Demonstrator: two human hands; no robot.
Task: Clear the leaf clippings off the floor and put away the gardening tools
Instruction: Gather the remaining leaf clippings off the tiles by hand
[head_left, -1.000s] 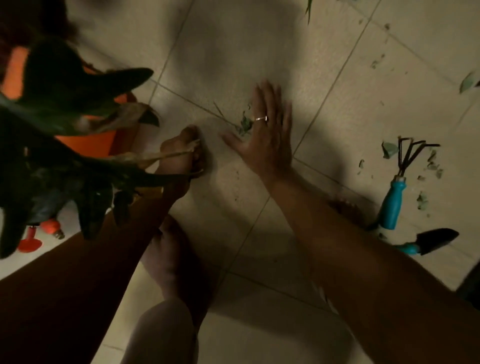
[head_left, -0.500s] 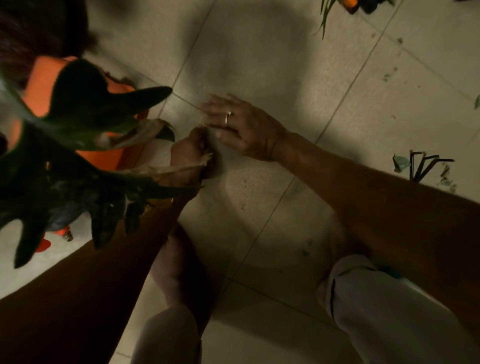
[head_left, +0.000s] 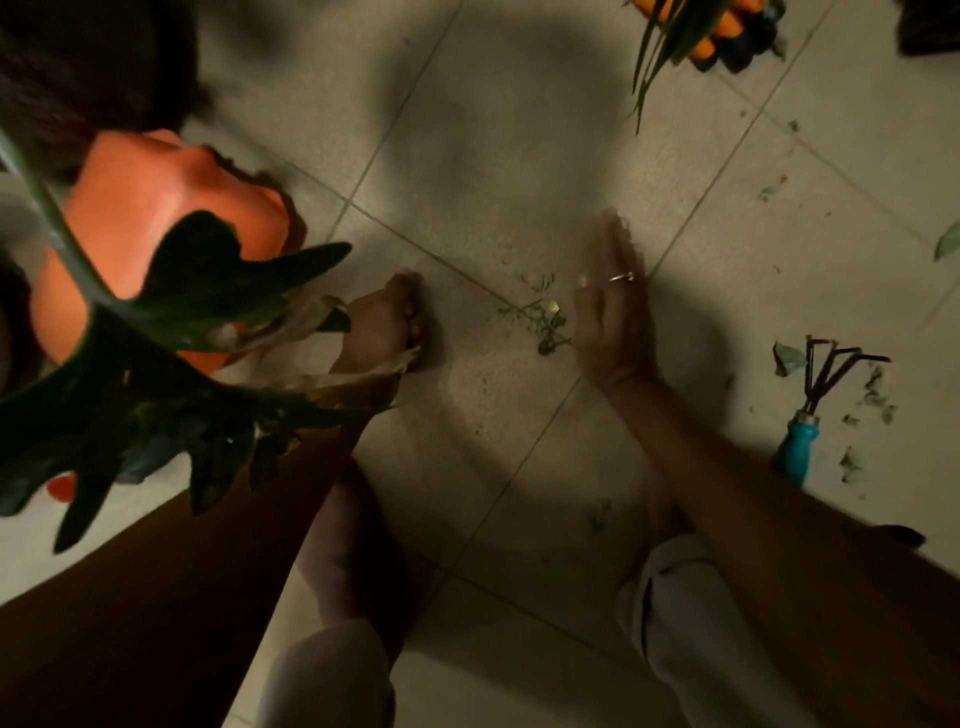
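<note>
Head view: the right hand (head_left: 615, 317) stands on edge on the tiled floor (head_left: 519, 156), fingers straight, holding nothing, just beside a small heap of leaf clippings (head_left: 545, 323); the left hand (head_left: 382, 327) rests opposite, half hidden by a plant leaf (head_left: 234, 312), its grip unreadable; a blue-handled hand rake (head_left: 813, 410) lies well to the right

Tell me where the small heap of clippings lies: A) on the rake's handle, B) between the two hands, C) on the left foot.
B: the clippings lie on the floor between the left hand and the right hand.
</note>
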